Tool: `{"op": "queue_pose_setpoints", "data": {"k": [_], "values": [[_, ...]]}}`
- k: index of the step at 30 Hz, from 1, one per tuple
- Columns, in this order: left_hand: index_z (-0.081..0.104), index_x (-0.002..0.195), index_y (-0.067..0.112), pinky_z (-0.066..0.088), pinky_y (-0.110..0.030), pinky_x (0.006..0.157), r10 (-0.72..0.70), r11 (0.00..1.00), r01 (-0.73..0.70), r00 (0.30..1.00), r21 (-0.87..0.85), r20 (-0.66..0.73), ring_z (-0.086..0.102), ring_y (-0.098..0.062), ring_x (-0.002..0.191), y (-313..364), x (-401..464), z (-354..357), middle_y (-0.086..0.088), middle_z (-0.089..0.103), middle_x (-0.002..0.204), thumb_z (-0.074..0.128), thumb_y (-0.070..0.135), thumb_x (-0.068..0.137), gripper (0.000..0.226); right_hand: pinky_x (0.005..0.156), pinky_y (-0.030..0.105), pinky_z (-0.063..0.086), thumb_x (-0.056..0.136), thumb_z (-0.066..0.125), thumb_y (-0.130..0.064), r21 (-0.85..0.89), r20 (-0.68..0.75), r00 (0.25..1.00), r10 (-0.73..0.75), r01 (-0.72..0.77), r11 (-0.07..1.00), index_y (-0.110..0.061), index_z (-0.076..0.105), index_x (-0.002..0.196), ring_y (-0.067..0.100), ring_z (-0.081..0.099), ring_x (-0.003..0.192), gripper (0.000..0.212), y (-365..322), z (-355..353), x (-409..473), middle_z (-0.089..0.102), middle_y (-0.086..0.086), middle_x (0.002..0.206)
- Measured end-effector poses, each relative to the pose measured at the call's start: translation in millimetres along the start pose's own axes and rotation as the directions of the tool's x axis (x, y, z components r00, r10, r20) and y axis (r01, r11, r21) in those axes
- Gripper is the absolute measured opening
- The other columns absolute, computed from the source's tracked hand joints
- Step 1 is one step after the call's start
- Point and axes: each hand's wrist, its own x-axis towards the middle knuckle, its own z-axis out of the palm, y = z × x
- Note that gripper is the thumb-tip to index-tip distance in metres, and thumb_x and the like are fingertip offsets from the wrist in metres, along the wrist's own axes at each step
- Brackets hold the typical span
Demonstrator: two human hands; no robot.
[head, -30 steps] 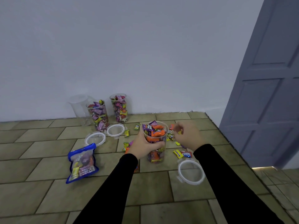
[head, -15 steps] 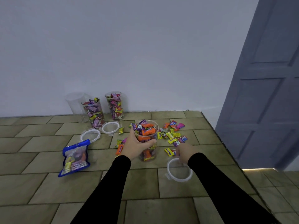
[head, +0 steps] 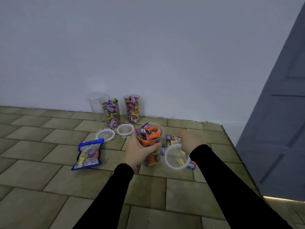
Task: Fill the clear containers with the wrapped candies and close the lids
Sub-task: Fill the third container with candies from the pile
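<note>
Left hand [head: 137,150] wraps round a clear cup [head: 151,144] full of wrapped candies, upright on the tiled floor [head: 49,179], no lid on it. Right hand [head: 192,142] curled, gripping the far rim of a clear round lid [head: 176,157], lifted and tilted just right of the cup; fingertips not visible. Loose candies [head: 173,138] lie on the floor behind and under the lid. Two more filled cups [head: 111,113] [head: 132,108] stand open near the wall [head: 148,47], an empty cup [head: 96,102] beside them on the left. Two lids [head: 105,135] [head: 125,129] lie flat in front of those cups. Blue-edged candy bag [head: 88,154] lies left of the held cup. Grey door [head: 280,129] at right.
</note>
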Motion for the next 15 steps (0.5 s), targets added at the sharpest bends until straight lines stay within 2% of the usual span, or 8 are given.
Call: {"op": "queue_pose_setpoints", "data": {"k": [2, 5, 8, 11, 12, 14, 15], "values": [[0.054, 0.111, 0.031, 0.051, -0.016, 0.082, 0.026, 1.0, -0.027, 0.995, -0.009, -0.092, 0.064, -0.001, 0.099, 9, 4, -16, 0.012, 0.067, 0.109, 0.091, 0.026, 0.06, 0.063, 0.081, 0.033, 0.048, 0.091, 0.047, -0.001, 0.039, -0.03, 1.0, -0.008, 0.009, 0.999, 0.0, 0.063, 0.106, 0.03, 0.062, 0.108, 0.022, -16, -4, 7, 0.065, 0.018, 0.114], [0.051, 0.114, 0.029, 0.047, -0.005, 0.073, 0.08, 0.996, -0.073, 0.978, 0.04, -0.193, 0.059, 0.01, 0.095, 18, 18, -50, 0.017, 0.063, 0.106, 0.092, 0.024, 0.06, 0.068, 0.082, 0.033, 0.049, 0.09, 0.048, 0.0, 0.122, -0.05, 0.999, -0.012, 0.018, 0.992, 0.001, 0.062, 0.106, 0.032, 0.063, 0.107, 0.021, -51, -4, 21, 0.065, 0.02, 0.114], [0.054, 0.118, 0.027, 0.053, -0.018, 0.08, 0.086, 0.995, -0.07, 0.956, 0.066, -0.28, 0.063, 0.0, 0.098, 16, 36, -94, 0.014, 0.065, 0.108, 0.093, 0.037, 0.052, 0.078, 0.077, 0.033, 0.049, 0.09, 0.051, -0.001, 0.193, -0.058, 0.997, -0.051, 0.062, 0.979, 0.001, 0.063, 0.101, 0.031, 0.064, 0.103, 0.017, -96, -3, 41, 0.066, 0.019, 0.11], [0.056, 0.118, 0.023, 0.054, -0.021, 0.08, 0.064, 0.997, -0.048, 0.933, 0.053, -0.354, 0.065, -0.004, 0.097, 12, 54, -139, 0.01, 0.067, 0.107, 0.093, 0.031, 0.054, 0.074, 0.072, 0.032, 0.045, 0.09, 0.053, -0.004, 0.244, -0.045, 0.994, -0.104, 0.112, 0.963, 0.001, 0.064, 0.101, 0.032, 0.063, 0.103, 0.016, -147, -2, 59, 0.065, 0.02, 0.108], [0.056, 0.118, 0.022, 0.054, -0.019, 0.078, 0.069, 0.997, -0.05, 0.928, 0.063, -0.365, 0.065, -0.003, 0.096, 11, 61, -154, 0.01, 0.067, 0.106, 0.093, 0.027, 0.056, 0.072, 0.07, 0.031, 0.044, 0.09, 0.053, -0.004, 0.275, -0.044, 0.992, -0.118, 0.126, 0.953, -0.001, 0.064, 0.099, 0.032, 0.063, 0.098, 0.015, -165, 0, 66, 0.065, 0.021, 0.104], [0.055, 0.118, 0.02, 0.052, -0.015, 0.074, 0.085, 0.993, -0.049, 0.924, 0.105, -0.372, 0.064, -0.001, 0.095, 9, 75, -182, 0.008, 0.066, 0.107, 0.093, 0.026, 0.058, 0.071, 0.064, 0.028, 0.04, 0.09, 0.052, -0.003, 0.342, -0.027, 0.991, -0.134, 0.135, 0.93, -0.007, 0.059, 0.081, 0.028, 0.058, 0.079, 0.012, -197, 6, 79, 0.058, 0.014, 0.08], [0.054, 0.117, 0.019, 0.052, -0.013, 0.072, 0.095, 0.992, -0.056, 0.924, 0.114, -0.37, 0.064, -0.001, 0.095, 8, 84, -197, 0.008, 0.066, 0.108, 0.093, 0.025, 0.058, 0.071, 0.062, 0.028, 0.038, 0.09, 0.053, -0.003, 0.386, -0.017, 0.992, -0.128, 0.125, 0.914, -0.008, 0.052, 0.071, 0.025, 0.053, 0.069, 0.02, -213, 11, 87, 0.05, 0.008, 0.069]]}}
